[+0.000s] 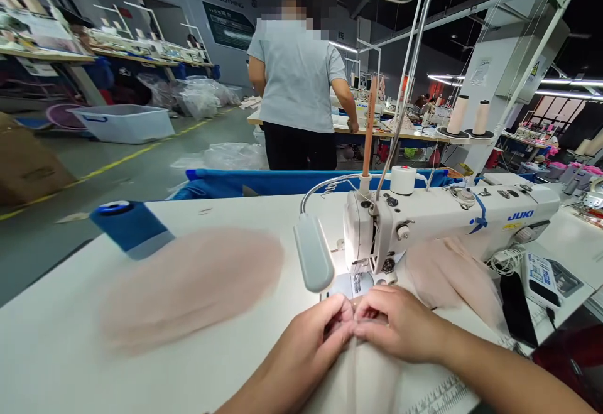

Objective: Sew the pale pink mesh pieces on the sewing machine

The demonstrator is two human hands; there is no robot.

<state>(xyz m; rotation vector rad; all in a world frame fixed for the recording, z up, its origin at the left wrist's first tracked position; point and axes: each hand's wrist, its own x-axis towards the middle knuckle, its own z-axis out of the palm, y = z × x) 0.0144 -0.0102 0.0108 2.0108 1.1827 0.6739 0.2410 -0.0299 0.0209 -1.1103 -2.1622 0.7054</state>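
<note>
My left hand (315, 332) and my right hand (399, 323) meet just in front of the sewing machine's needle (357, 279). Both pinch the edge of a pale beige fabric piece (362, 370) that runs down toward me. The white sewing machine (447, 219) stands right behind my hands, its small lamp (313, 260) lit over the needle plate. More pink fabric (447, 279) lies under the machine arm to the right. A stack of pale pink fabric pieces (188, 285) rests on the white table (56, 338) to the left.
A blue block (129, 225) sits at the table's far left edge. A control box (541, 279) and black phone (516, 307) lie right of the machine. A person in a grey shirt (296, 78) stands with their back to me beyond a blue bin (282, 181). Thread cones (468, 115) stand behind.
</note>
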